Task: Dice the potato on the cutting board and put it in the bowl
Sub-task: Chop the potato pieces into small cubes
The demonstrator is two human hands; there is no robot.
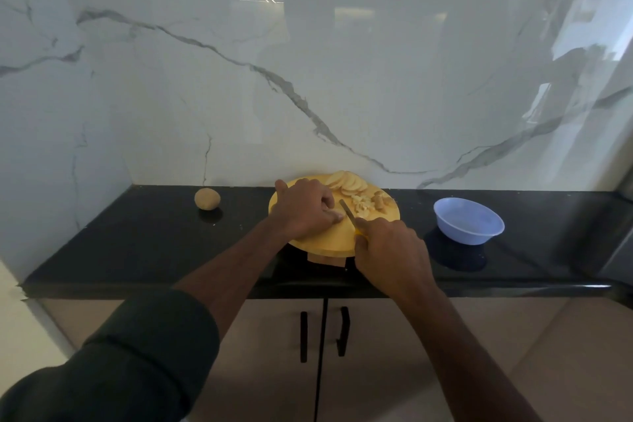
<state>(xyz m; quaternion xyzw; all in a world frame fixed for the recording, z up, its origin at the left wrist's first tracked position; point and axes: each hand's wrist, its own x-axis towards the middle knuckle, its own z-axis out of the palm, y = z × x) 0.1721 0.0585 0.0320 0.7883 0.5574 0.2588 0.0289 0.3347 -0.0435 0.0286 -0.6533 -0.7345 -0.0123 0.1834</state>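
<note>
Both forearms extended toward 12 o'clock, converging. Left hand (306,209) palm-down, fingers curled, knuckles up, thumb out toward 11 o'clock. Right hand (390,250) fisted in a grip, at 4 o'clock of left.

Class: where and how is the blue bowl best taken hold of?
Take the blue bowl by its rim on the left, board-facing side. It stands upright, open and empty on the black counter, so a thumb-inside, fingers-outside pinch should fit, with nothing crowding that side.

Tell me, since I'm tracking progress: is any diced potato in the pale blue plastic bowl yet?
No, the pale blue plastic bowl looks empty, while the cut potato pieces lie on the round wooden cutting board.
</note>
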